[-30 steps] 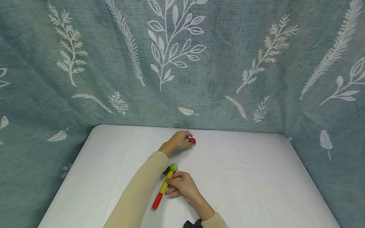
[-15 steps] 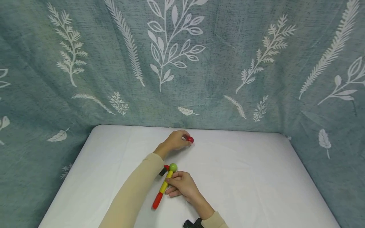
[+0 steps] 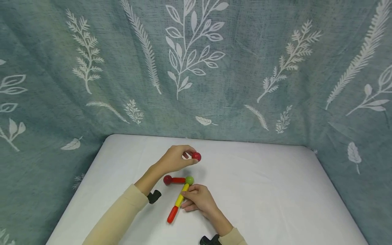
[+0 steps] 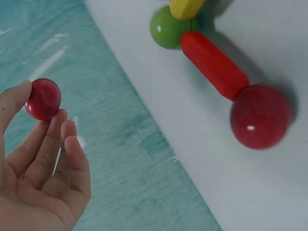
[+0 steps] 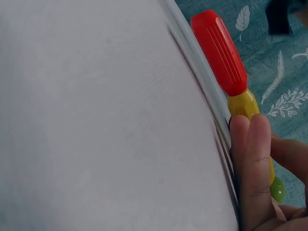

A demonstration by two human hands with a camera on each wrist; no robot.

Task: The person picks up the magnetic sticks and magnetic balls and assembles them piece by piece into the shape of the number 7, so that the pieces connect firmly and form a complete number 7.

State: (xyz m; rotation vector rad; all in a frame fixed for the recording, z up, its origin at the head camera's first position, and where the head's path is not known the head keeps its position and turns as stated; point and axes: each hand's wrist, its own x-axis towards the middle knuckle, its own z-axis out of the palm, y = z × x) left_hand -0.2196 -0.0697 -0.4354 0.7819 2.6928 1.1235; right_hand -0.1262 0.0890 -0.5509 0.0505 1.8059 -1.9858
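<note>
My left hand (image 3: pixel 177 159) pinches a loose glossy red ball (image 3: pixel 196 156) between thumb and fingertips, above the far part of the table. The left wrist view shows that red ball (image 4: pixel 43 99) at the fingertips. Below, a joined piece lies on the cloth: a dark red ball (image 3: pixel 167 180), a red rod (image 3: pixel 179 180), a green ball (image 3: pixel 189 180), then a yellow rod (image 3: pixel 182 195) ending in another red rod (image 3: pixel 172 215). My right hand (image 3: pixel 200 200) pinches the yellow rod near the green ball. In the right wrist view, its fingers (image 5: pixel 257 159) partly hide the yellow rod.
A white cloth covers the table (image 3: pixel 260 190). Behind it hangs a green-blue curtain (image 3: pixel 232 68) with white leaf prints. Black wrist devices (image 3: pixel 154 196) sit at both wrists.
My left hand has drawn back to the left and nearer with the loose red ball, uncovering the red rod and dark red ball. The right hand keeps its hold. The head view shifts slightly.
</note>
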